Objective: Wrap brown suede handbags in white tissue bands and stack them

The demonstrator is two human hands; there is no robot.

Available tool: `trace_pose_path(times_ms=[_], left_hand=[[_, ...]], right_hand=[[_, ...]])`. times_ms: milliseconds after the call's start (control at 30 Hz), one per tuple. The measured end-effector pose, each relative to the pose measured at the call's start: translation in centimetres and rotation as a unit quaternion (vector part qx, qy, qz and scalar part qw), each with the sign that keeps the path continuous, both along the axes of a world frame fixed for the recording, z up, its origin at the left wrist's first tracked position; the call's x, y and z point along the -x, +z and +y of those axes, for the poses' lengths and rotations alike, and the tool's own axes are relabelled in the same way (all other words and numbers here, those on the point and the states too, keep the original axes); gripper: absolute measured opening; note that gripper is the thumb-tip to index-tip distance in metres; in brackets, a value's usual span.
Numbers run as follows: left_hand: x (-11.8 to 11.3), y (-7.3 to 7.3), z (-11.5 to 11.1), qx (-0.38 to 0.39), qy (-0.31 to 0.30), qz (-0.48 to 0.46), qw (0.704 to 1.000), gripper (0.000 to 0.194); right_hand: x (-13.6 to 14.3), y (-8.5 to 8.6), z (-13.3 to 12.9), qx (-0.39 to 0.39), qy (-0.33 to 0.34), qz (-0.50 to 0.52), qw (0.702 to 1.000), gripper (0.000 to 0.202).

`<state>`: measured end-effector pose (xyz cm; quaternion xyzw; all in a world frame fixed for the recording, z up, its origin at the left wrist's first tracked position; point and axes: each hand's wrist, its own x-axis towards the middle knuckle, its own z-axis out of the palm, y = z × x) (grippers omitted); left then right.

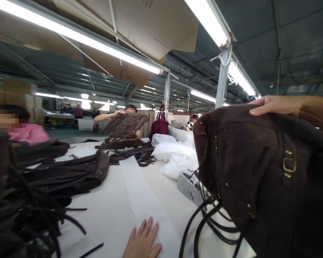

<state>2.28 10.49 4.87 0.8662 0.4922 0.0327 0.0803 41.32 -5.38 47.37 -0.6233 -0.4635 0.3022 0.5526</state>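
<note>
The dark brown bag [239, 150] hangs on the right side of the bench [110, 208], its straps [196, 237] drooping near the grey box [187, 189]. The right hand [270, 106] grips its top; some fingers are hidden. Hold firmly — a loose grip could let it sag, and straps could snag the box. The left hand [144, 242] lies flat, fingers spread, on the white strip [138, 184] near the front edge.
</note>
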Motion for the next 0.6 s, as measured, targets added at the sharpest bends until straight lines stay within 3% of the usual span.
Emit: trace_pose_path(times_ms=[100,167,300,400,467,500,600], left_hand=[[1.0,0.3,-0.5,0.008,-0.005,-0.009,1.0,0.059],[1.7,0.6,-1.0,0.027,-0.007,-0.024,0.999,0.059],[1.5,0.7,-2.1,0.062,-0.005,-0.039,0.997,0.06],[-0.3,-1.0,-2.4,0.04,0.052,-0.027,0.997,0.06],[-1.6,-3.2,-2.0,0.03,0.08,-0.038,0.996,0.064],[-2.0,-4.3,-1.6,0.035,0.088,-0.049,0.994,0.066],[-1.8,-7.1,0.1,0.032,0.058,-0.085,0.994,0.059]], right_hand=[[-0.9,1.2,0.0,-0.026,-0.024,-0.018,0.999,0.047],[-1.0,1.9,1.4,-0.026,-0.032,-0.018,0.999,0.054],[1.6,3.0,8.2,0.025,0.012,-0.001,1.0,0.065],[5.9,3.2,14.2,-0.02,0.066,-0.026,0.997,0.065],[9.0,1.5,17.2,-0.096,0.097,-0.073,0.988,0.067],[10.3,-0.1,18.2,-0.142,0.109,-0.102,0.979,0.068],[12.8,-7.0,19.8,-0.272,0.124,-0.184,0.936,0.073]])
